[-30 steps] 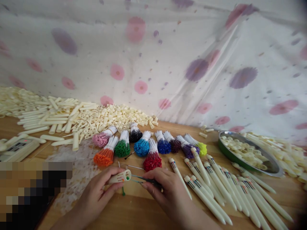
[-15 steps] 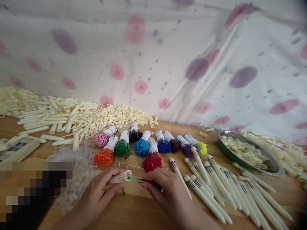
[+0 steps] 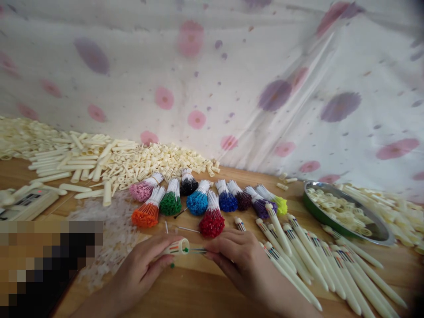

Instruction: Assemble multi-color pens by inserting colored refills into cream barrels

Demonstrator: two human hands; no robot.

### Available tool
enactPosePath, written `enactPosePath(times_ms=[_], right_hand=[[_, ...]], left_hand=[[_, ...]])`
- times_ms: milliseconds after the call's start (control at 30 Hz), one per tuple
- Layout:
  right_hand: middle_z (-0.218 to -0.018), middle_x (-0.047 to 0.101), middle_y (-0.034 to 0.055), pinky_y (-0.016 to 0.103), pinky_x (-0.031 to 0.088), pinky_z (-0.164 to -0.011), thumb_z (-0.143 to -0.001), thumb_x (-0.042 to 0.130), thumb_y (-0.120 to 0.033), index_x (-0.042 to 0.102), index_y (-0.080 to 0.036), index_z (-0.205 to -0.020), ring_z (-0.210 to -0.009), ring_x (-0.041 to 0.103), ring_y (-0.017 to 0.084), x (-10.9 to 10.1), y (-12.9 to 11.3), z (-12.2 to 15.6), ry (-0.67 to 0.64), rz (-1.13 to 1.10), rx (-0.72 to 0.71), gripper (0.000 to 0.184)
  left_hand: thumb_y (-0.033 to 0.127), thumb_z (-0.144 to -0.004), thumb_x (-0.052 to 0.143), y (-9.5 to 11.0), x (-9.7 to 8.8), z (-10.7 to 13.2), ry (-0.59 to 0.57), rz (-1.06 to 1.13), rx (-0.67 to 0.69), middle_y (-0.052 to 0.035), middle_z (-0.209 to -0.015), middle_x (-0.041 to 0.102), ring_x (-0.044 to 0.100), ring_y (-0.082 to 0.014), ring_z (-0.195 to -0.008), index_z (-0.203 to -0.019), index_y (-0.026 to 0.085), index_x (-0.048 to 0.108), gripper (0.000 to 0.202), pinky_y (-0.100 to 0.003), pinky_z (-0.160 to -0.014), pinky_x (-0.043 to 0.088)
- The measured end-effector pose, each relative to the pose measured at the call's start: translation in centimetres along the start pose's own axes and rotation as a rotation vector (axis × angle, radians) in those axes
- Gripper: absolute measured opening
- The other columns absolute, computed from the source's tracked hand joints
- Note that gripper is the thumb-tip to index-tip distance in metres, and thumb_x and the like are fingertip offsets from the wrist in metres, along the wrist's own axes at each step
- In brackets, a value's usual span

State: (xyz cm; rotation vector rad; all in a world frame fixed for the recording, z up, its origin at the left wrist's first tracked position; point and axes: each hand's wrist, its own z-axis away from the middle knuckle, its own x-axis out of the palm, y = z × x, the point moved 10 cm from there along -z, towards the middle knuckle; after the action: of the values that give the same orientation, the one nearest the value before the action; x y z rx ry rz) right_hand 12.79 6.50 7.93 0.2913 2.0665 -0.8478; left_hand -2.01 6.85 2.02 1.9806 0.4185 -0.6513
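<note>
My left hand is closed around a cream pen barrel, its open end turned to the right. My right hand pinches thin refills whose ends sit at the barrel's mouth. Just beyond my hands lie bundles of coloured refills: orange, green, blue, red, pink, black, purple and yellow-green. A row of several assembled cream pens lies to the right of my right hand.
Heaps of cream barrels and small cream parts lie at the back left. A green-rimmed metal tray of cream pieces stands at the right. A flowered cloth hangs behind. A calculator-like device sits at the left.
My right hand has pushed the refills further into the barrel, so less of them shows. Both hands and the barrel have shifted slightly right.
</note>
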Motion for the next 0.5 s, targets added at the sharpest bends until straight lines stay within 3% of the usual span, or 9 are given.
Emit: enactPosePath(times_ms=[200,500], right_hand=[[-0.067,0.063,0.0030,0.025,0.036,-0.055,-0.093,0.043,-0.018,0.062,-0.017,-0.083,-0.060,0.054,0.014,0.5,-1.1,0.1,-0.046,0.080,-0.081,0.021],[-0.067,0.062,0.0034,0.026,0.036,-0.052,-0.091,0.039,-0.008,0.059,-0.017,-0.087,-0.057,0.049,0.014,0.2,-3.0,0.5,-0.060,0.131,-0.189,0.022]], left_hand=[[0.023,-0.086,0.052,0.6,1.1,0.3,-0.134,-0.066,0.074,0.0008,-0.118,0.068,0.064,-0.0185,-0.104,-0.125,0.034,0.054,0.041,-0.026,-0.091,0.048],[0.017,-0.088,0.048,2.7,1.3,0.1,-0.210,0.012,0.165,0.0043,-0.120,0.066,0.066,-0.0169,-0.101,-0.137,0.042,0.032,0.057,-0.023,-0.083,0.052]])
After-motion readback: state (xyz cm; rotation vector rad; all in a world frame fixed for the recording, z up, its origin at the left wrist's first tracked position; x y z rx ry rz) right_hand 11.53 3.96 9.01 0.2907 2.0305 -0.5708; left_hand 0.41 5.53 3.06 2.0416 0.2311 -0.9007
